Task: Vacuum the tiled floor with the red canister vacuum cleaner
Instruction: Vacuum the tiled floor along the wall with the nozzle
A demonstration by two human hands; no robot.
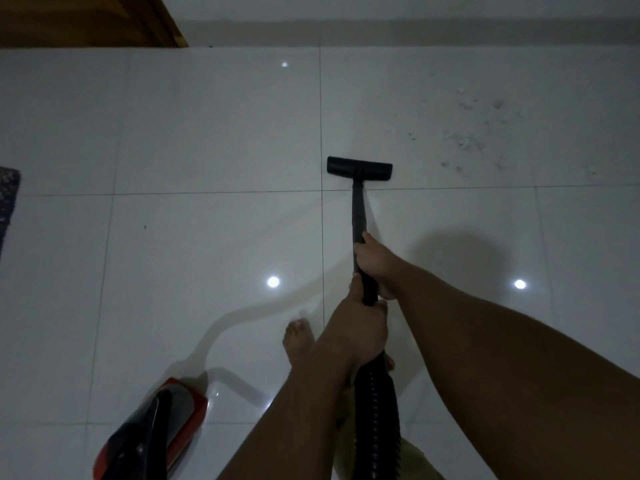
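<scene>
Far left, a dark mat (7,202) pokes in at the frame edge, well clear of the working lane, and a wooden door (93,19) sits up in the corner by the skirting. Low on the left rests the red canister vacuum cleaner (156,431), parked behind and beside the person, probably so the body trails the stroke rather than blocking it. A bare foot (298,344) stands just ahead of it on the tiled floor (190,133), planted, by the look of it, to steady the push.

Now the centre. The ribbed black hose (375,410) climbs up from the bottom edge into the left hand (356,334), which is wrapped round the wand's near end where hose meets tube; that looks like the driving grip. Just above, touching distance away, the right hand (375,265) curls round the black wand (358,213) further down its length, a guiding grip for steering. Two hands stacked like this give leverage and aim.

Follow the wand forward and the floor head (359,168) lies flat on the tile, set square just past a grout crossing, so the suction mouth seals against the floor.

And to the right, the target: a scatter of pale debris (467,136) on the tile, near the floor head but not yet under it. My read is that the next stroke needs to swing right and forward to take it in. Two ceiling lights glint off the gloss.
</scene>
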